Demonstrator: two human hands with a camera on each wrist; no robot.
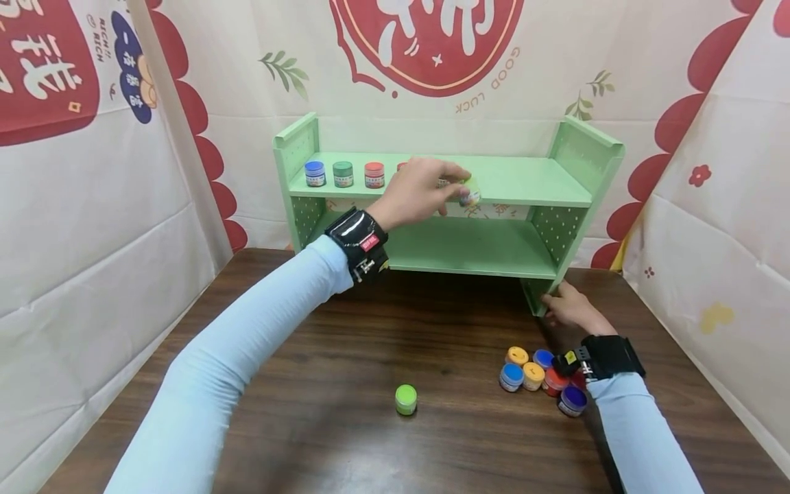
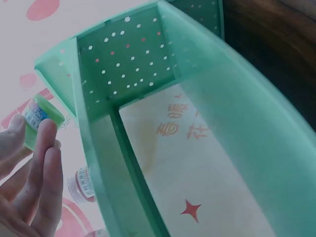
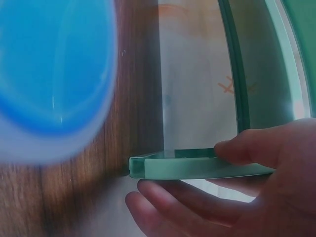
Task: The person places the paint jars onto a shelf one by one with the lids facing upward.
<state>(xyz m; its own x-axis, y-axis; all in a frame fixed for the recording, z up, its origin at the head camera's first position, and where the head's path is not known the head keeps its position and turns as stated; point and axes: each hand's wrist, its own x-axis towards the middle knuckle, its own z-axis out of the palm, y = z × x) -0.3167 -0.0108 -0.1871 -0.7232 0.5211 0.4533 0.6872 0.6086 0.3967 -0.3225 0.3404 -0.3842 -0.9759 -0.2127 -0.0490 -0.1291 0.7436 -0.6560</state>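
Pale green, the shelf (image 1: pixel 524 178) stood towards the back of a brown table (image 1: pixel 296 384). The left hand (image 1: pixel 421 189) pinched a tilted lime jar (image 1: pixel 472 193) between thumb and fingers, parted only by the jar's width. It was at 3 o'clock from that hand, near the upper board; I could not tell whether they touched. At 9 o'clock stood 3 upright jars: a blue jar (image 1: pixel 315 174), a dark green jar (image 1: pixel 343 174) and a red jar (image 1: pixel 374 175). The right hand (image 1: pixel 570 309), at 4 o'clock from the left, gripped the shelf's right leg, thumb and fingers on opposite sides. At 7 o'clock from it sat a cluster of jars (image 1: pixel 533 375); well apart, at the cluster's 9 o'clock, was 1 lone green jar (image 1: pixel 406 400).
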